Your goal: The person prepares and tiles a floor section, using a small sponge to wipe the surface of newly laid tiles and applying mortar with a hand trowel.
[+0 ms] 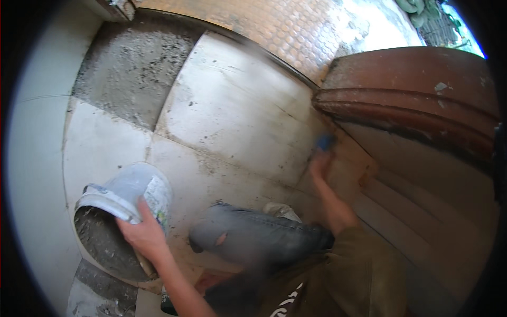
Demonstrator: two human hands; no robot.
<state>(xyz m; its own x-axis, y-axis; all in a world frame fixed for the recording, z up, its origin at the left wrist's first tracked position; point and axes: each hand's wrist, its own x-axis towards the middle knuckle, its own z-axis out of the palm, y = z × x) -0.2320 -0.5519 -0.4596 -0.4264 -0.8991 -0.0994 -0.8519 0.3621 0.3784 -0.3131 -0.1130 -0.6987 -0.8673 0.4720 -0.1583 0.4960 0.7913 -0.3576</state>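
My left hand (pixel 141 232) grips the rim of a white bucket (pixel 129 185), which is tilted with its mouth toward the lower left and holds wet grey mortar (pixel 103 245). My right hand (pixel 322 164) is closed around a small blue object (pixel 326 141), low over the pale floor tiles (pixel 237 100) near the reddish-brown curved base. Motion blurs the right hand and the blue thing, so I cannot tell what that thing is.
A rough mortar square (pixel 127 68) lies among the tiles at upper left, beside a cream wall (pixel 37 148). A red-brown curved structure (pixel 406 79) stands at right. A textured tiled surface (pixel 274 26) runs beyond the dark edge. My bent knee (pixel 222 227) is below centre.
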